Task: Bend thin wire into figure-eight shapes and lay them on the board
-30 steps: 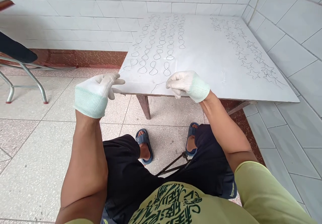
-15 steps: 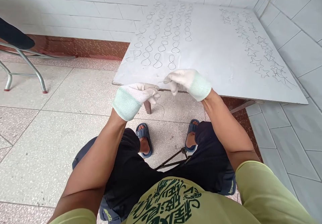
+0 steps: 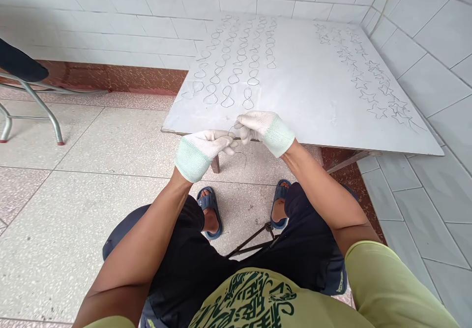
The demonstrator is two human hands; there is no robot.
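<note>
A thin piece of wire (image 3: 245,159) hangs in a loose curve below my fingers. My left hand (image 3: 208,147), in a white glove with a pale green cuff, pinches it between thumb and fingertips. Close beside it, my right hand (image 3: 262,129), gloved the same way, pinches the wire a little higher, with its fingers curled. A small bend of wire shows between the two hands; the fingers hide the rest. Both hands are above the front edge of the white board (image 3: 313,106). Just beyond my right hand lies a wire figure-eight (image 3: 248,99).
Several columns of wire figure-eights (image 3: 235,76) cover the board's left part. Wire stars (image 3: 377,110) lie along its right side. A metal-legged stool (image 3: 55,121) with dark cloth over it stands at left. Tiled walls (image 3: 424,47) border the board. A black tripod leg (image 3: 254,239) is between my feet.
My hands have come closer together, the right one moving left and slightly down toward the left. The wire between them is now more bent. The view has tilted slightly.
</note>
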